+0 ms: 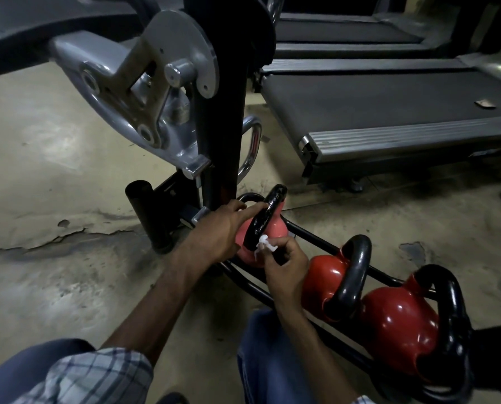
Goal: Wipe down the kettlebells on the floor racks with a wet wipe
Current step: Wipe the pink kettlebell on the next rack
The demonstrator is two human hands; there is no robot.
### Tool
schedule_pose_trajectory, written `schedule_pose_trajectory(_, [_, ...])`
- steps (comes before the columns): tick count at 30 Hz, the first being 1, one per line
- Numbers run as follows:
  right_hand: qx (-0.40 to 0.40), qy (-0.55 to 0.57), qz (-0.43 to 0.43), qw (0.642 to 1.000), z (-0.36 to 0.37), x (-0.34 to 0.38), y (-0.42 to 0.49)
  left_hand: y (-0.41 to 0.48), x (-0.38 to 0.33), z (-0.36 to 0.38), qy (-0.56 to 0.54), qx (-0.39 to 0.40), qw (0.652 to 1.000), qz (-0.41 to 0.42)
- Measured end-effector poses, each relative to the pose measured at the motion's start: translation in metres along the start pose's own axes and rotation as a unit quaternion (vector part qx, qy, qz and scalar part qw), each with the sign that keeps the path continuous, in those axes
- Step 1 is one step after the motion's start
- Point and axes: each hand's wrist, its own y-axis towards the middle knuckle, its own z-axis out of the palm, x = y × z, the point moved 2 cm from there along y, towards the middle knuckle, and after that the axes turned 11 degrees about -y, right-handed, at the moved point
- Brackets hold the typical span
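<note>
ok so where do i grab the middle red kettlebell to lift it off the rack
Take the top bar of its black handle, coming from above. The middle red kettlebell leans in the floor rack with the loop uppermost and free, while its round glossy body is hemmed in by the right hand holding the wet wipe and the larger red kettlebell.

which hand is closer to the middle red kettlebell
Right. The right hand, pinching the wipe, is just beside the middle red kettlebell. The left hand rests on the pink kettlebell, on its far side.
</note>
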Motion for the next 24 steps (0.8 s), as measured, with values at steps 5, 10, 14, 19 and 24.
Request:
schedule_pose_trajectory(5, [0.005,-0.049,-0.127,0.991,-0.011,0.003,0.007,-0.002,0.003,-0.001,-0.021,0.019,1.0,0.004])
schedule_pose_trajectory(10, [0.015,0.009,-0.018,1.0,-0.009,0.005,0.03,0.003,0.004,0.001,-0.04,0.005,0.999,-0.01])
schedule_pose_trajectory(14, [0.013,-0.051,-0.034,0.998,-0.007,0.034,0.092,0.002,0.0,0.003,-0.033,-0.045,0.998,-0.006])
schedule_pose_trajectory(19, [0.194,-0.346,-0.093,0.913,0.002,0.071,0.178,-0.006,-0.002,0.002,-0.036,-0.116,0.992,-0.019])
schedule_pose_trajectory(24, [0.365,-0.552,-0.195,0.724,0.027,0.105,0.181,-0.013,-0.003,0.001,-0.032,-0.149,0.987,-0.043])
